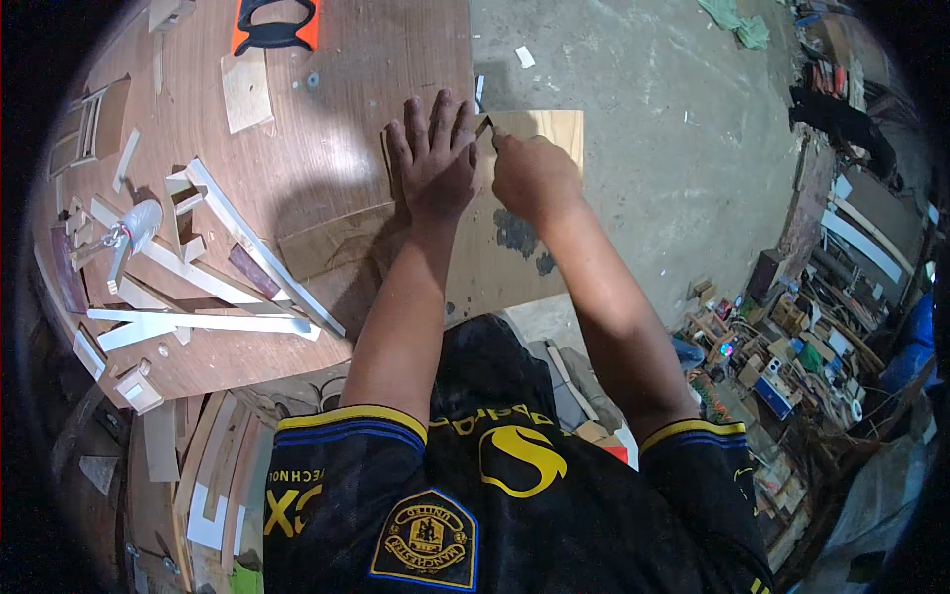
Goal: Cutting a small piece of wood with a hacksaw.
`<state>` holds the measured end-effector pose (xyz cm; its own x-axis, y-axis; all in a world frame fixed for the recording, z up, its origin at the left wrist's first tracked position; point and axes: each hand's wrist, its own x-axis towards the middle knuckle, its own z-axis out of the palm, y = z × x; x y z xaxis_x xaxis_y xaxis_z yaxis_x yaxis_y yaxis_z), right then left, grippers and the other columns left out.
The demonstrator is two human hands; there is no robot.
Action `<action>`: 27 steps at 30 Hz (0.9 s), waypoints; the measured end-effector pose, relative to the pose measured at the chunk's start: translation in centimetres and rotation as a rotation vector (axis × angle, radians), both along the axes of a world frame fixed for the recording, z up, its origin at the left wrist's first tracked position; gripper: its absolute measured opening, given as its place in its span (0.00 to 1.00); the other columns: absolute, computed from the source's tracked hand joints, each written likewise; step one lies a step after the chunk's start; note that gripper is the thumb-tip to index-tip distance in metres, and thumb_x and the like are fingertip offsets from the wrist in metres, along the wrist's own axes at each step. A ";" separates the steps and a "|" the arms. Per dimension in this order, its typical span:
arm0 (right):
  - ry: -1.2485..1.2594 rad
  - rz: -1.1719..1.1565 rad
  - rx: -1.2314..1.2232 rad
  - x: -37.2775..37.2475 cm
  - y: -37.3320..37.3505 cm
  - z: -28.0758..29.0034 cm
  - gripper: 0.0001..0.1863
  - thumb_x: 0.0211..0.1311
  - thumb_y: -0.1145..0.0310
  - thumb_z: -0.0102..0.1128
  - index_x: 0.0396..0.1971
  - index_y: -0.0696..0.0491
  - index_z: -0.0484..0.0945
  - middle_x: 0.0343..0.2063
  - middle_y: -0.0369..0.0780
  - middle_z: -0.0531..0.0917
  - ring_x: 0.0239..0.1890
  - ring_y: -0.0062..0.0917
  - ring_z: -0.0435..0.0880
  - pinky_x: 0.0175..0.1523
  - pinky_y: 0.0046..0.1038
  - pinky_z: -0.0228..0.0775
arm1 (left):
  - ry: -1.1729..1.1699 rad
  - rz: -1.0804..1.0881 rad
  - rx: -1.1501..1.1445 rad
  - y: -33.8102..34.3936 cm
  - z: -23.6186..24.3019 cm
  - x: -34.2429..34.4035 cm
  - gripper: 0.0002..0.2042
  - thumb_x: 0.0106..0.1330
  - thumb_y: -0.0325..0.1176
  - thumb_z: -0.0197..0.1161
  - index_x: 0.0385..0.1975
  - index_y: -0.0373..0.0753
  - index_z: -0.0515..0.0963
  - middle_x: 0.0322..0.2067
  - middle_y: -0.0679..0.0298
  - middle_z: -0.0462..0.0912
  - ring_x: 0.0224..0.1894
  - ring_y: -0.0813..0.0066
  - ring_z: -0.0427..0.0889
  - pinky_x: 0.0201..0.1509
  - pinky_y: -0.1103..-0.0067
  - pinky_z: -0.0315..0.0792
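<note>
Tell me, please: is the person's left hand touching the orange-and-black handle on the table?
Apart. The head view plainly shows a strip of brown tabletop between the left hand and the orange-and-black handle, which lies farther forward.

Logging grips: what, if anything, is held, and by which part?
Left hand: nothing grasped, spread over the wooden board. Right hand: curled; what it holds, if anything, and where, cannot be told.

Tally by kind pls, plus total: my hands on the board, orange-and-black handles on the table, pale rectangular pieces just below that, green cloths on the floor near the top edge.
Hands: 2 (left hand, right hand)
Orange-and-black handle: 1
Pale rectangular piece: 1
Green cloth: 1
Total: 5
</note>
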<state>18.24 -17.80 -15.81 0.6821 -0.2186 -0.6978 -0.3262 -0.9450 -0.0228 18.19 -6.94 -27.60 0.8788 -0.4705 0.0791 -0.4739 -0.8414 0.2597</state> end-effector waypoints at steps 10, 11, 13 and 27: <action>-0.018 -0.086 0.079 -1.4 -0.1 0.3 0.27 0.55 0.74 0.46 0.58 0.58 0.69 0.34 0.53 0.84 0.38 0.46 0.84 0.44 0.44 0.76 | 0.013 0.032 -0.193 -0.2 -1.3 0.8 0.19 0.62 0.41 0.53 0.51 0.43 0.75 0.63 0.60 0.66 0.69 0.48 0.54 0.71 0.48 0.44; -0.006 -0.109 0.068 -1.2 0.6 0.1 0.28 0.55 0.74 0.46 0.59 0.58 0.68 0.34 0.53 0.84 0.38 0.47 0.84 0.44 0.44 0.76 | -0.027 0.027 -0.230 -0.2 -1.5 1.4 0.17 0.61 0.42 0.53 0.46 0.41 0.76 0.59 0.58 0.67 0.66 0.48 0.58 0.70 0.48 0.46; -0.031 -0.095 0.086 -0.9 1.1 0.3 0.28 0.55 0.74 0.46 0.59 0.60 0.68 0.34 0.54 0.84 0.38 0.47 0.84 0.45 0.44 0.76 | -0.071 0.016 -0.258 -0.1 -1.6 1.8 0.15 0.61 0.42 0.54 0.40 0.39 0.76 0.56 0.56 0.69 0.62 0.49 0.61 0.70 0.49 0.48; -0.173 -0.082 0.090 -2.0 1.6 -0.1 0.27 0.54 0.73 0.47 0.57 0.60 0.70 0.25 0.55 0.82 0.30 0.49 0.83 0.37 0.46 0.75 | -0.037 0.007 -0.239 -0.4 -2.9 2.2 0.14 0.61 0.43 0.57 0.42 0.42 0.75 0.46 0.58 0.72 0.54 0.53 0.67 0.66 0.55 0.54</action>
<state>16.26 -16.16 -15.89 0.7763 -0.2203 -0.5906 -0.3854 -0.9073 -0.1681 20.41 -7.33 -30.55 0.8762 -0.4287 0.2203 -0.4816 -0.7611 0.4344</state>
